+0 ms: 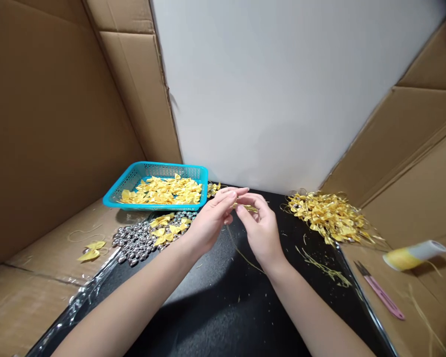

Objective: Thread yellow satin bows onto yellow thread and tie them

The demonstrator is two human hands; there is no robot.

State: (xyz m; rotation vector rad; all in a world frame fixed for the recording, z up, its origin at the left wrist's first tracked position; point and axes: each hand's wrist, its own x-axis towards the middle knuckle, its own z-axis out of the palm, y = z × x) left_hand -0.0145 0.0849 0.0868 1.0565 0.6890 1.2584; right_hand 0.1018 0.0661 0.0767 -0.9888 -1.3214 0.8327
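Two bare hands meet over the black tabletop (208, 317), one slim gold piece (250, 208) between them.
The right hand (262, 230) has thumb and fingers closed on the gold piece; the left hand (210, 220) seems to pinch its left end, though the fingers partly hide it. One pale thread (247, 260) trails below them. Far left sits one blue basket (111, 198) of yellow bows (171, 191), too many to count; just nearer lies a heap of silver beads (136, 243) with several loose bows (167, 233) on top. At right are a pile of gold bows (327, 215), some thread clippings (325, 267), one pink-handled tool (382, 295) and one yellow-and-white roll (412, 255).
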